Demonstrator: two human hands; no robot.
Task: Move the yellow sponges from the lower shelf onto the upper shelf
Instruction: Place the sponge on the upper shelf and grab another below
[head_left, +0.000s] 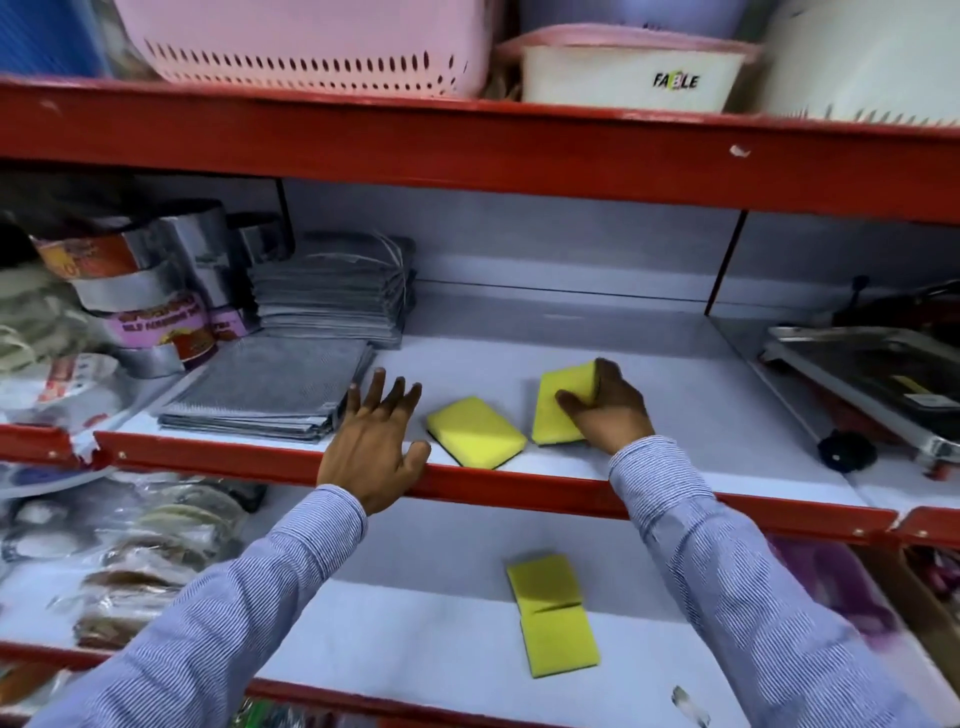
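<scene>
Two yellow sponges with dark undersides are on the upper shelf (675, 374). One sponge (475, 430) lies flat near the red front edge. My right hand (608, 408) is shut on the other sponge (558, 397), tilted on the shelf to its right. My left hand (374, 441) hovers open with fingers spread, just left of the flat sponge. On the lower shelf (405, 634) two more yellow sponges lie end to end, one (543, 579) behind the other (558, 642).
Stacks of grey cloths (270, 387) and tape rolls (150, 301) fill the upper shelf's left side. A metal tray with a black knob (857, 379) sits at the right. Packaged goods (140, 545) crowd the lower shelf's left. Baskets (311, 47) stand on the top shelf.
</scene>
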